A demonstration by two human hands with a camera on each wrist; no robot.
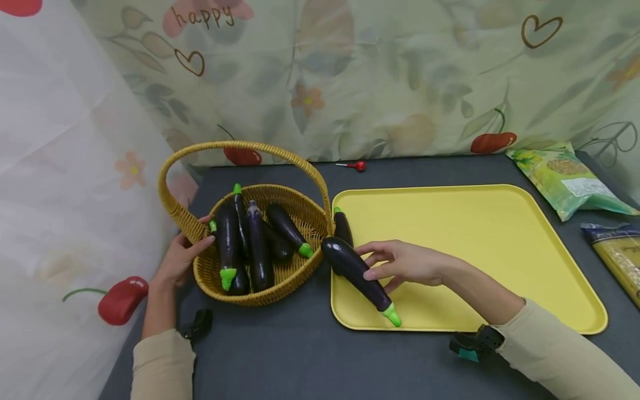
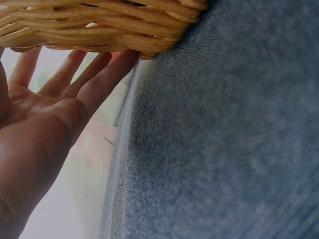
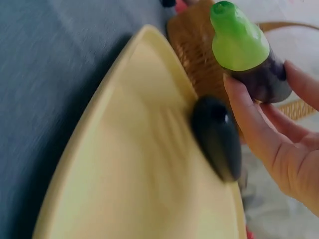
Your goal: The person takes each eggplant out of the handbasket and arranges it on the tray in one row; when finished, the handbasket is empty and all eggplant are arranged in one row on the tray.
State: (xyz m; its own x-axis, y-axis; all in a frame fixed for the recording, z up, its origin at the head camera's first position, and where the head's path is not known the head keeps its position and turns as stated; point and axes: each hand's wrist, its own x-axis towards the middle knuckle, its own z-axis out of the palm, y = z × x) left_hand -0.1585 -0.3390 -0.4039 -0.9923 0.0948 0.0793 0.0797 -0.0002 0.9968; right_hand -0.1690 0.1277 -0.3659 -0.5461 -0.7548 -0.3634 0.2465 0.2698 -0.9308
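Observation:
My right hand [image 1: 400,264] pinches a dark purple eggplant [image 1: 352,270] above the left edge of a yellow tray [image 1: 450,222]. Its bright green stem end [image 3: 239,40] fills the upper part of the right wrist view. Beneath it, a second eggplant [image 3: 217,137] lies at the tray's left edge. On the left stands a wicker basket [image 1: 300,278] with a tall arched handle, holding several eggplants [image 1: 258,250]. My left hand [image 1: 177,258] holds the basket's left side, thumb over the rim. In the left wrist view its fingers [image 2: 94,84] touch the wicker from outside.
A red lollipop [image 1: 359,165] lies behind, near the patterned curtain [image 1: 390,83]. Right of the tray are a green food bag [image 1: 570,178] and a second bag with pale contents [image 1: 617,255]. Everything stands on a dark grey tabletop [image 1: 280,350]; a white curtain [image 1: 65,194] hangs left.

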